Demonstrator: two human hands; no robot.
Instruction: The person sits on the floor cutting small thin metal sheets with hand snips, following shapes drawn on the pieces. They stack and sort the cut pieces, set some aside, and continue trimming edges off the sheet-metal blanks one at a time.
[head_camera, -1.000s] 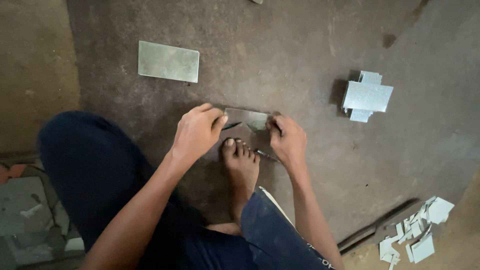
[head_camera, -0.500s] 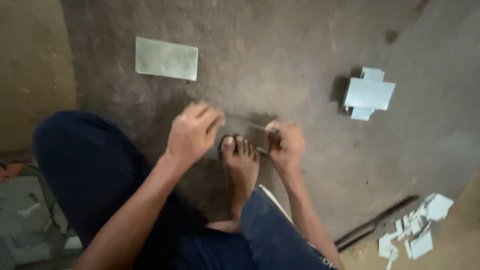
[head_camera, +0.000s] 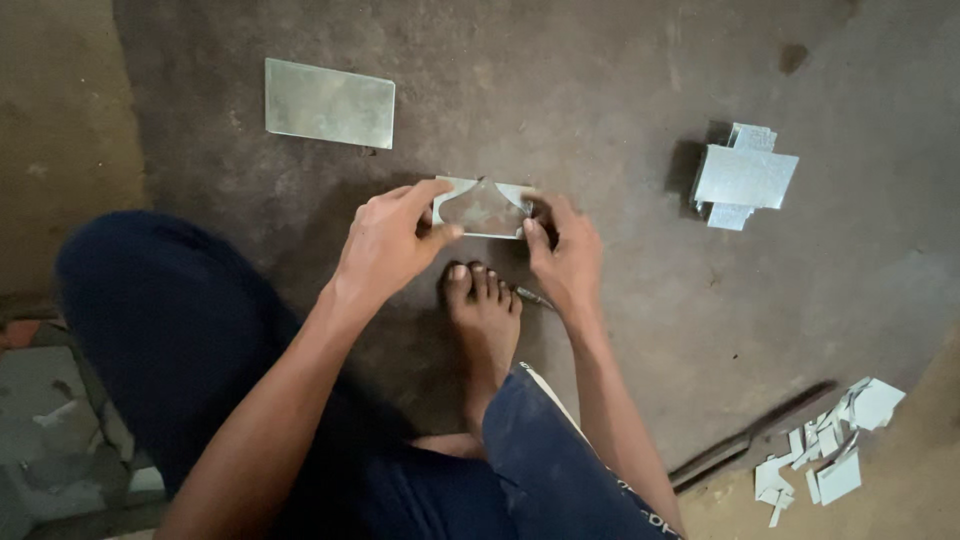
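Since the earlier frame we have lifted the small grey sheet-metal piece (head_camera: 482, 208) off the floor; our left hand (head_camera: 385, 243) and right hand (head_camera: 567, 258) pinch its two ends just beyond our bare foot (head_camera: 484, 315). Even grip on both edges keeps it level.

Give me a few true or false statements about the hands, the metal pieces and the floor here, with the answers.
1. Both hands, the left hand and the right hand, hold the small metal sheet. True.
2. A larger metal sheet lies on the floor beyond the left hand. True.
3. The stack of metal pieces sits under the bare foot. False: it lies apart, off to the right.
4. The metal scraps are piled at upper left. False: they lie at lower right.
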